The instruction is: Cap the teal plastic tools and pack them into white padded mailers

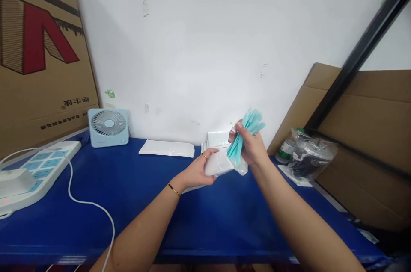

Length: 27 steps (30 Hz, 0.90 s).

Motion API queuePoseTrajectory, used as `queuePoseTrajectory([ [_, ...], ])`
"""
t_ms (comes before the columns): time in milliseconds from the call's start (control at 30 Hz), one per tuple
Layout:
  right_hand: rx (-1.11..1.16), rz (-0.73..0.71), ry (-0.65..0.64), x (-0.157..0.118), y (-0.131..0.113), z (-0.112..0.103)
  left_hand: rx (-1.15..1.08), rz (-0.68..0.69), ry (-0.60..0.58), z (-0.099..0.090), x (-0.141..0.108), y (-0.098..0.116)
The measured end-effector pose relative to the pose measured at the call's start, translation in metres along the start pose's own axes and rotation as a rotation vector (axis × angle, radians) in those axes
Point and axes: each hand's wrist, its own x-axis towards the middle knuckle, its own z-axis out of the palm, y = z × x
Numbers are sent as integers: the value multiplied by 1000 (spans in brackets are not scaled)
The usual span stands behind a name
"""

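My left hand (202, 169) is closed around a white plastic packet (220, 163), thumb in front and fingers behind. The packet is held above the table, its crinkled end pointing right. In my right hand (252, 146) is a bundle of thin teal strips (237, 148), gripped between thumb and fingers. The strips fan out at the top, and their lower ends are at the packet's right end. Whether they reach inside it I cannot tell. Just behind my hands, more white packets (218, 138) lie against the wall, partly hidden.
The blue table (205, 229) meets a white wall. A flat white packet (167, 148) lies by the wall, with a light-blue fan (108, 127) to its left. A power strip (48, 165) trails a white cable at left. Bottle (285, 151), clear bag (313, 158) and cardboard (369, 148) stand right.
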Motion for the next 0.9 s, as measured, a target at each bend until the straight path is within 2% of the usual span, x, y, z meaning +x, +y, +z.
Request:
queuePoseTrajectory([
  [100, -16, -49, -119, -7, -5, 0, -49, 3, 21, -5, -1, -5],
  [200, -28, -25, -160, -13, -8, -1, -114, 36, 59, -8, -1, -7],
  [400, -136, 51, -29, -20, 4, 12, -224, 98, 71, 0, 1, -10],
  [600, -84, -82, 3, -10, -2, 26, -414, 146, 116, 1, 2, -16],
  [767, -210, 120, -163, -12, 2, 24, -474, 135, 138, 0, 2, -18],
  [900, -215, 170, -186, -14, 3, 22, -461, 122, 144, 1, 0, -19],
])
